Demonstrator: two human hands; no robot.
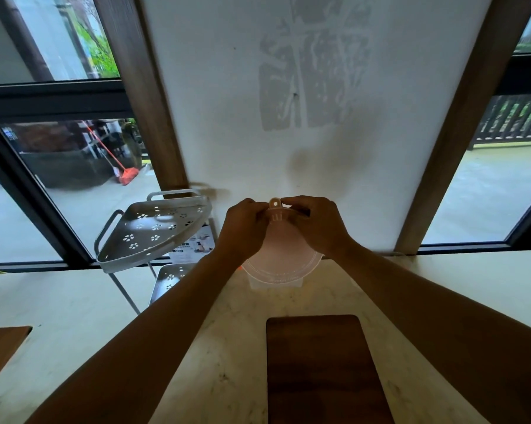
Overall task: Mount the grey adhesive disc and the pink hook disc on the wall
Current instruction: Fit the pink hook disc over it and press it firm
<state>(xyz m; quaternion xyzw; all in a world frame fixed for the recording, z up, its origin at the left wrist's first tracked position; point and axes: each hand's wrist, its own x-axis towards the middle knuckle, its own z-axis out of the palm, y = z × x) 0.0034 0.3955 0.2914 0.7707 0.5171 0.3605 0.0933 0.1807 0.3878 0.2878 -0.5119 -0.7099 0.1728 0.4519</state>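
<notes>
A round pale pink hook disc [281, 255] with a small tab and hole at its top is held upright in front of the white wall [243, 133], just above the counter. My left hand [246, 228] pinches its top left edge. Gripping the top right edge by the tab is my right hand [316, 223]. I cannot make out a separate grey adhesive disc; a clear sheet edge shows under the pink disc's lower rim.
A grey corner shelf rack [154, 231] with flower cut-outs stands left of the hands. A dark wooden board [322, 368] lies on the marble counter [227, 347] below the disc. Wooden posts and windows flank the wall. The wall bears a grey residue patch [313, 71].
</notes>
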